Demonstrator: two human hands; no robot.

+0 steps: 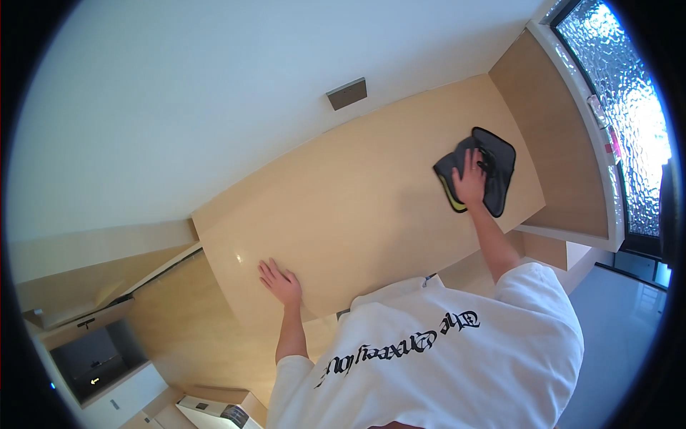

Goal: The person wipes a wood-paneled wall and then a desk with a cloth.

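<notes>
A light wood tabletop (343, 200) spreads out in front of me. On its far right part lies a dark grey cloth (499, 168) with black edging and a yellow-green underside showing at one side. My right hand (469, 179) presses down on this folded cloth, its fingers over the grey fabric. At the left side of the tabletop, my left hand (281, 284) rests flat with spread fingers, touching only the wood.
Along the far side runs a white wall with a square metallic plate (348, 94). A wooden side panel (550, 121) and a textured glass window (622, 93) border the right. At lower left are a dark cabinet opening (96, 357) and a white box (214, 412).
</notes>
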